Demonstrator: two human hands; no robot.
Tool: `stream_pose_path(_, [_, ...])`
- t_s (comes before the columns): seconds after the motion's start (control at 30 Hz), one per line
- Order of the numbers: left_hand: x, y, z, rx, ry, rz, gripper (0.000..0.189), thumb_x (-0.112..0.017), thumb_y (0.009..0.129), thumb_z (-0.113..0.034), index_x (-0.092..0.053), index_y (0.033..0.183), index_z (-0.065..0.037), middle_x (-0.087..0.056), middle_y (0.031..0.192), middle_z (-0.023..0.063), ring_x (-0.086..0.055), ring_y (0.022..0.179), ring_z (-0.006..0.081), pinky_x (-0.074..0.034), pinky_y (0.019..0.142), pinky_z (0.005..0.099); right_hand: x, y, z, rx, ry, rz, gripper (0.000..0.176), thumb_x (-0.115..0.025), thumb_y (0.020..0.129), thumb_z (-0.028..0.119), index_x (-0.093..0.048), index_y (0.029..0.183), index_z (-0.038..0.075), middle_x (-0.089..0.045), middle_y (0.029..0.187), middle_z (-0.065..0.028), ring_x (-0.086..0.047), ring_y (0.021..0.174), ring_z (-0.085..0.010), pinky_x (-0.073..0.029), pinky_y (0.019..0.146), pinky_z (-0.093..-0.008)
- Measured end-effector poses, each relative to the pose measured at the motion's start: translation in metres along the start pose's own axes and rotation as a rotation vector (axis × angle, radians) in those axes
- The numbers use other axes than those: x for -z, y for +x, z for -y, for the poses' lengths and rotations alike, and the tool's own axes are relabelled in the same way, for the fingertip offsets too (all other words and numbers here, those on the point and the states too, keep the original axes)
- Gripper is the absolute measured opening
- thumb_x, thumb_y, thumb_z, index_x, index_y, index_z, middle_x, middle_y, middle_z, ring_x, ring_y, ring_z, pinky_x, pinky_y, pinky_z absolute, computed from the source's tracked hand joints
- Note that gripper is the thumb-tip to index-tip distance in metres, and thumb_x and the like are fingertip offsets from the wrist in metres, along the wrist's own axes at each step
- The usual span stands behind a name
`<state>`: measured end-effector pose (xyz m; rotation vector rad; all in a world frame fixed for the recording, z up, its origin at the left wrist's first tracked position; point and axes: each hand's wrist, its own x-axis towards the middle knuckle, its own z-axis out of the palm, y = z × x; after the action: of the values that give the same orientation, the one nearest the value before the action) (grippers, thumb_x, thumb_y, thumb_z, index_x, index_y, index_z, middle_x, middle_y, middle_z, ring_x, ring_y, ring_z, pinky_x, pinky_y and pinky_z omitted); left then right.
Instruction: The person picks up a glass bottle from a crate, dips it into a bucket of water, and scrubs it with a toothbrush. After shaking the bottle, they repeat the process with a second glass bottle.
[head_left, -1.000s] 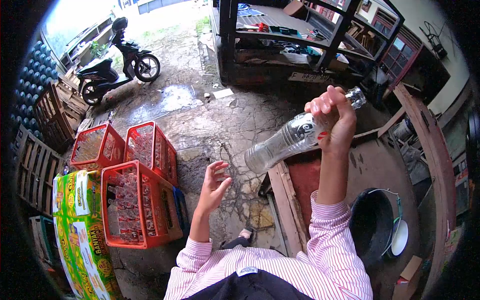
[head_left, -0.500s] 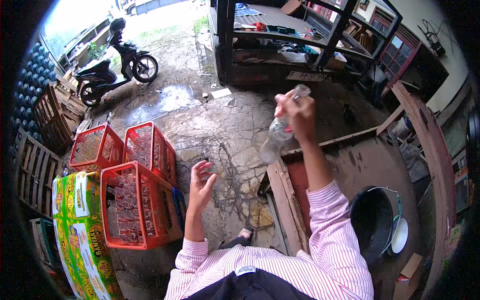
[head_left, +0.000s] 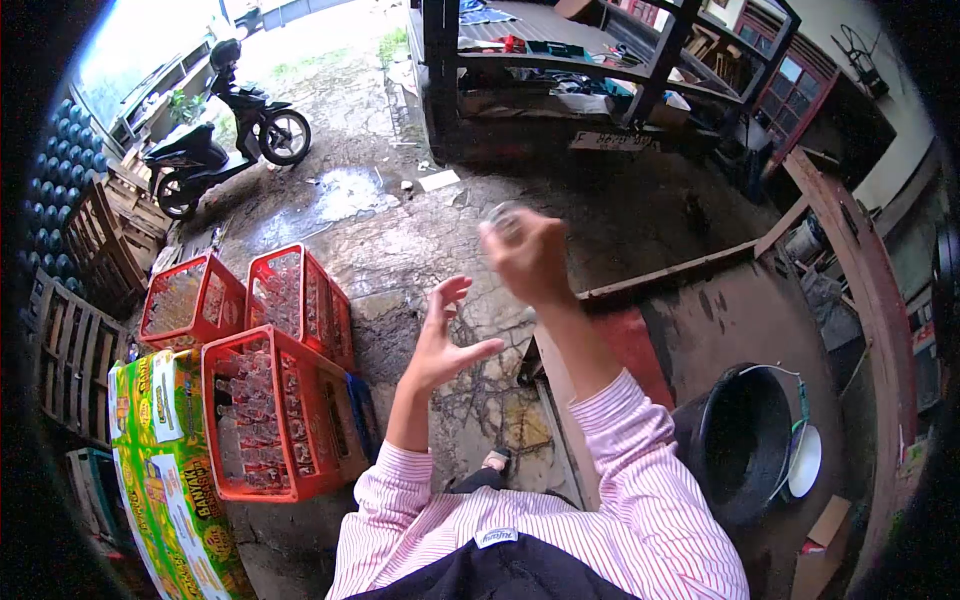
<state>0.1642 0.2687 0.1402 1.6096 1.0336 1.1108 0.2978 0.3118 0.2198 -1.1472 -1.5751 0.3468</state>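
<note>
A clear glass bottle is in my right hand, whose fingers are wrapped round it; only its upper end shows above the fist and the rest is hidden or blurred. Lower and to the left, my left hand holds nothing, with thumb and fingers spread apart. Red crates of clear bottles stand on the ground at the left: the nearest crate, with two others behind it.
Green-yellow printed cartons lie left of the crates. A black bucket stands at right, beside wooden beams. A motorbike is parked at the back left; a dark truck frame fills the back.
My right hand has moved left with the bottle, towards my left hand. My left hand has shifted slightly right, still with its fingers spread. The view has moved a little.
</note>
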Motion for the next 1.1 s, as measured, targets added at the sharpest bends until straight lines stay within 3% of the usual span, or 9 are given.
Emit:
stream_pose_path(0.13, [-0.028, 0.012, 0.006, -0.240, 0.088, 0.065, 0.080, -0.075, 0.056, -0.024, -0.029, 0.117, -0.001, -0.042, 0.113, 0.0142, -0.041, 0.107, 0.0215, -0.034, 0.090, 0.0354, -0.011, -0.004, 0.013, -0.004, -0.001, -0.053, 0.022, -0.061, 0.070, 0.016, -0.051, 0.055, 0.002, -0.053, 0.048, -0.0059, -0.052, 0.044, -0.0126, -0.041, 0.045, -0.0286])
stream_pose_path(0.23, [-0.055, 0.015, 0.034, -0.109, -0.564, 0.125, 0.050, -0.063, 0.070, -0.007, -0.035, 0.110, 0.000, -0.053, 0.099, 0.0073, -0.054, 0.083, 0.0130, -0.046, 0.071, 0.0255, -0.011, 0.001, 0.015, -0.343, 0.015, 0.134, 0.031, -0.062, 0.071, 0.030, -0.052, 0.065, 0.001, -0.056, 0.056, -0.0073, -0.055, 0.053, -0.0150, -0.043, 0.049, -0.0286])
stream_pose_path(0.33, [-0.065, 0.012, 0.053, 0.108, -0.493, 0.072, 0.039, -0.061, 0.072, -0.006, -0.040, 0.104, -0.001, -0.053, 0.097, 0.0074, -0.054, 0.085, 0.0125, -0.047, 0.068, 0.0268, -0.011, -0.006, -0.006, -0.441, -0.033, 0.352, 0.048, -0.059, 0.071, 0.044, -0.052, 0.085, -0.001, -0.057, 0.078, -0.0127, -0.056, 0.073, -0.0206, -0.044, 0.062, -0.0300])
stream_pose_path(0.4, [-0.067, 0.021, 0.056, 0.194, -0.651, 0.007, 0.032, -0.061, 0.072, -0.009, -0.045, 0.099, -0.001, -0.055, 0.088, 0.0062, -0.055, 0.081, 0.0136, -0.048, 0.066, 0.0282, 0.005, -0.021, -0.021, -0.134, -0.211, 0.111, 0.063, -0.052, 0.072, 0.053, -0.046, 0.103, -0.001, -0.051, 0.096, -0.0168, -0.050, 0.090, -0.0261, -0.041, 0.075, -0.0319])
stream_pose_path(0.53, [-0.027, 0.089, 0.081, 0.666, -0.947, -0.085, 0.024, -0.058, 0.072, -0.022, -0.051, 0.087, -0.005, -0.055, 0.074, 0.0064, -0.055, 0.074, 0.0193, -0.048, 0.067, 0.0344, 0.091, -0.060, 0.005, -0.028, -0.286, -0.048, 0.043, -0.065, 0.066, 0.018, -0.047, 0.102, 0.001, -0.048, 0.101, -0.0171, -0.047, 0.096, -0.0291, -0.037, 0.082, -0.0354])
stream_pose_path(0.6, [0.007, 0.135, 0.114, 0.522, -1.334, 0.101, 0.022, -0.057, 0.072, -0.025, -0.053, 0.080, -0.005, -0.056, 0.076, 0.0082, -0.055, 0.076, 0.0207, -0.048, 0.070, 0.0359, 0.130, -0.088, 0.018, -0.049, -0.402, -0.170, 0.038, -0.064, 0.066, 0.011, -0.048, 0.100, 0.001, -0.049, 0.100, -0.0133, -0.046, 0.097, -0.0272, -0.035, 0.085, -0.0341])
stream_pose_path(0.67, [0.033, 0.175, 0.147, 0.493, -1.731, -0.123, 0.020, -0.056, 0.072, -0.023, -0.055, 0.075, -0.004, -0.057, 0.076, 0.0095, -0.056, 0.075, 0.0227, -0.047, 0.071, 0.0364, 0.166, -0.120, 0.028, -0.134, -0.585, -0.277, 0.035, -0.061, 0.068, 0.009, -0.049, 0.100, 0.002, -0.049, 0.100, -0.0123, -0.046, 0.096, -0.0261, -0.034, 0.086, -0.0342])
stream_pose_path(0.83, [0.068, 0.215, 0.166, 0.433, -1.774, -0.189, 0.016, -0.053, 0.073, -0.019, -0.056, 0.076, -0.004, -0.059, 0.077, 0.0097, -0.056, 0.074, 0.0228, -0.047, 0.072, 0.0363, 0.245, -0.207, 0.041, -0.414, -0.854, -0.571, 0.026, -0.056, 0.072, 0.008, -0.050, 0.097, 0.001, -0.048, 0.101, -0.0103, -0.045, 0.096, -0.0234, -0.035, 0.082, -0.0332])
stream_pose_path(1.1, [0.074, 0.228, 0.188, 0.358, -1.979, -0.116, 0.020, -0.053, 0.075, -0.020, -0.056, 0.084, -0.002, -0.058, 0.081, 0.0101, -0.055, 0.076, 0.0226, -0.046, 0.075, 0.0367, 0.326, -0.318, 0.048, -0.511, -1.099, -0.899, 0.028, -0.053, 0.080, 0.014, -0.049, 0.106, 0.003, -0.052, 0.100, -0.0080, -0.048, 0.085, -0.0157, -0.037, 0.073, -0.0266])
